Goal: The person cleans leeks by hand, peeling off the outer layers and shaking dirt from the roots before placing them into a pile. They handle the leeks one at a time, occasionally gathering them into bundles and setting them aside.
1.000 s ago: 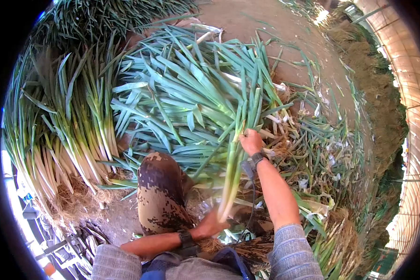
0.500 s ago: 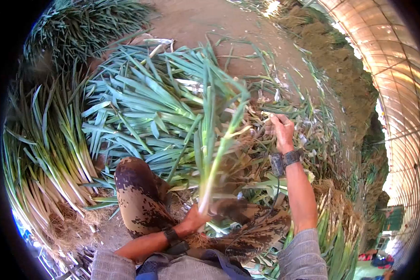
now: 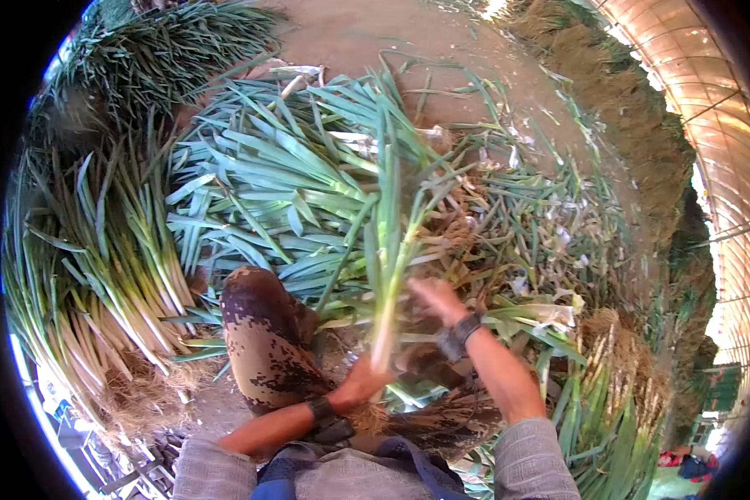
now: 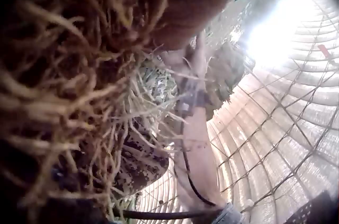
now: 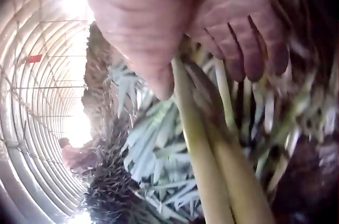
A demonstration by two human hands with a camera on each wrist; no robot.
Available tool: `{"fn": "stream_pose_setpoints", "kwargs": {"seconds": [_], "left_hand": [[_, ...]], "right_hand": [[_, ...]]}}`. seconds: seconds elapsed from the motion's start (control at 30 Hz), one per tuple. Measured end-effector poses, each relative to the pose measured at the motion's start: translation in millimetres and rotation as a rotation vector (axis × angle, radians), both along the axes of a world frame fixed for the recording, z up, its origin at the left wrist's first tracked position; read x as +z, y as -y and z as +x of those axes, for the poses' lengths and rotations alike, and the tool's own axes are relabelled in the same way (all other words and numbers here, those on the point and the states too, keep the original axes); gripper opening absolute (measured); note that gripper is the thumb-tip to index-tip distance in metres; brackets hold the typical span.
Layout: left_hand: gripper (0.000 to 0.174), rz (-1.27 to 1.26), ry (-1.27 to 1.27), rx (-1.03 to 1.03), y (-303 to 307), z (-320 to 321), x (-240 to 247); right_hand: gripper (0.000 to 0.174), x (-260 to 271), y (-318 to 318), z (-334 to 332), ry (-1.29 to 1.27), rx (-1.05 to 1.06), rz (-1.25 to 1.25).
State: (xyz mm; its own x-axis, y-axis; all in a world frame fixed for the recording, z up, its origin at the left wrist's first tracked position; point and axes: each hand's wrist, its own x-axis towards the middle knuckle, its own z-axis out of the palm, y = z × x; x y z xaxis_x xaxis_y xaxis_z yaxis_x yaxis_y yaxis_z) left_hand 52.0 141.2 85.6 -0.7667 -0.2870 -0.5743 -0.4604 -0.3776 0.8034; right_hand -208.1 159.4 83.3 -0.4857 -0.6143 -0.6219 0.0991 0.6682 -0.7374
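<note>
Curved ribbed wall (image 3: 729,96), dirt floor (image 3: 350,37); left fingers (image 3: 372,377) gripping leafy stalks (image 3: 384,321), right fingers (image 5: 252,60) loose, extended nearby.

Two hands (image 3: 362,382) (image 3: 437,300) and two thick foreground stalks (image 5: 193,139) (image 5: 238,181) show.

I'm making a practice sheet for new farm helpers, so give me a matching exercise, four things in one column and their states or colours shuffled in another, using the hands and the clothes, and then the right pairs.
Column one:
1. left hand
2. right hand
3. trousers
4. sleeves

Column two:
A. grey
B. fingers extended
C. brown-and-tan camouflage
D. gripping green onions low down, near their roots

Right pairs: 1-D, 2-B, 3-C, 4-A
</note>
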Motion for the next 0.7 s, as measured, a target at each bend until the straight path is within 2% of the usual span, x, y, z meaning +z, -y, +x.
{"fn": "stream_pose_setpoints", "kwargs": {"seconds": [0.03,0.1,0.13,0.17,0.2,0.23,0.3,0.37,0.43,0.5,0.57,0.6,0.63,0.67,0.7], "left_hand": [[0.053,0.032,-0.090,0.075,1,1,13],[0.048,-0.014,-0.060,0.006,2,0,10],[0.050,-0.075,-0.062,-0.041,6,0,13],[0.053,-0.141,-0.058,-0.083,14,2,17],[0.056,-0.223,-0.148,-0.014,21,5,31],[0.063,-0.046,-0.060,-0.064,24,8,24],[0.069,0.073,0.024,-0.062,44,4,74],[0.070,0.113,-0.046,-0.069,42,5,54],[0.055,0.422,-0.264,0.051,40,8,45],[0.050,0.380,-0.284,0.075,36,13,33],[0.059,0.764,-0.165,0.152,40,19,32],[0.054,0.664,-0.288,0.128,38,17,2],[0.050,0.796,-0.415,0.171,38,19,-1],[0.051,0.736,-0.488,0.193,32,15,-16],[0.051,0.666,-0.558,0.232,29,12,-28]], "right_hand": [[0.051,-16,8,23,0.038,0.027,-0.093],[0.051,-29,21,52,0.082,-0.137,-0.084],[0.046,-31,25,55,-0.030,-0.161,-0.073],[0.043,-19,34,57,0.092,-0.159,-0.146],[0.038,-4,39,57,0.194,-0.172,-0.175],[0.034,10,39,54,0.278,-0.199,-0.193],[0.034,16,37,52,0.248,-0.231,-0.231],[0.034,-9,35,44,0.001,-0.243,-0.249],[0.033,-14,39,44,0.030,-0.274,-0.285],[0.034,-14,41,49,-0.037,-0.201,-0.241],[0.029,1,41,53,-0.093,-0.144,-0.231],[0.025,7,38,54,-0.063,-0.203,-0.257],[0.022,7,35,53,-0.022,-0.253,-0.285],[0.015,-1,28,45,-0.032,-0.330,-0.343],[0.016,20,26,53,0.081,-0.527,-0.479]]}}
